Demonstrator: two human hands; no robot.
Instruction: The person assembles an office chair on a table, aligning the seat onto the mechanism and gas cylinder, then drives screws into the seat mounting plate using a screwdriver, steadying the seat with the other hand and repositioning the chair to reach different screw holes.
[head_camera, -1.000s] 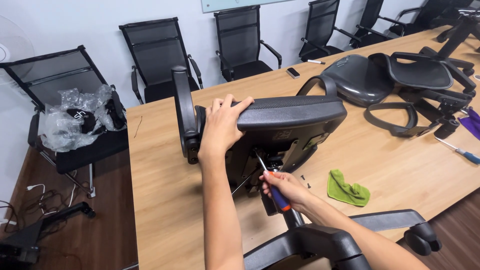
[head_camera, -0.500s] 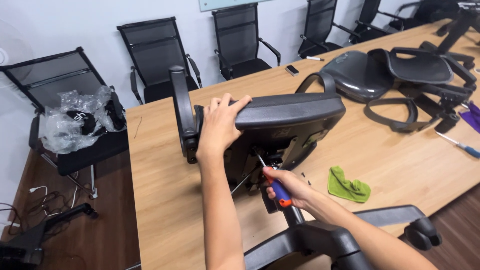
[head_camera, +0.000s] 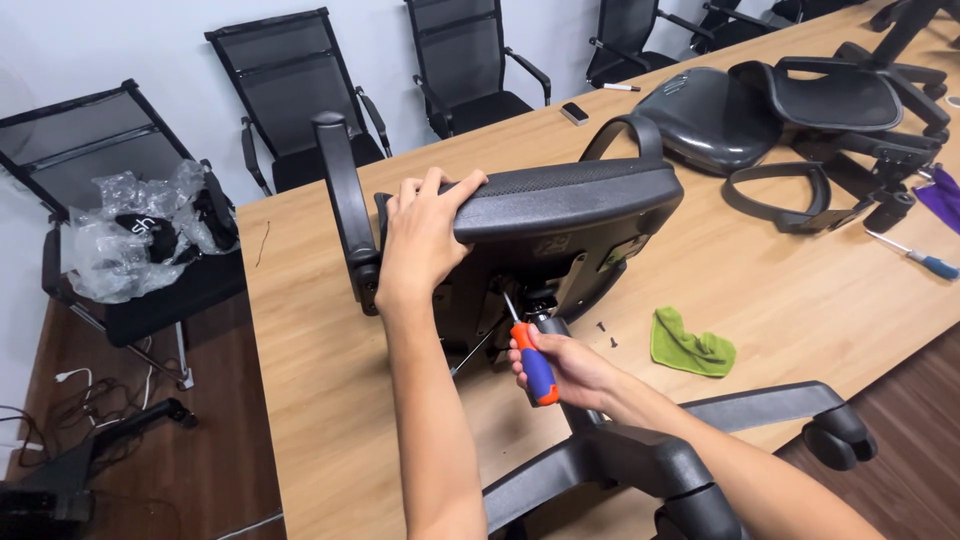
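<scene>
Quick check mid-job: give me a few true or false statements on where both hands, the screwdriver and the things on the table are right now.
1. The left hand grips the edge of the chair seat. True.
2. The right hand holds a screwdriver with a green handle. False: the handle is orange and blue.
3. The screwdriver tip points up under the seat. True.
4. The green cloth lies on the floor. False: it lies on the table.
5. Another screwdriver lies at the table's right end. True.
</scene>
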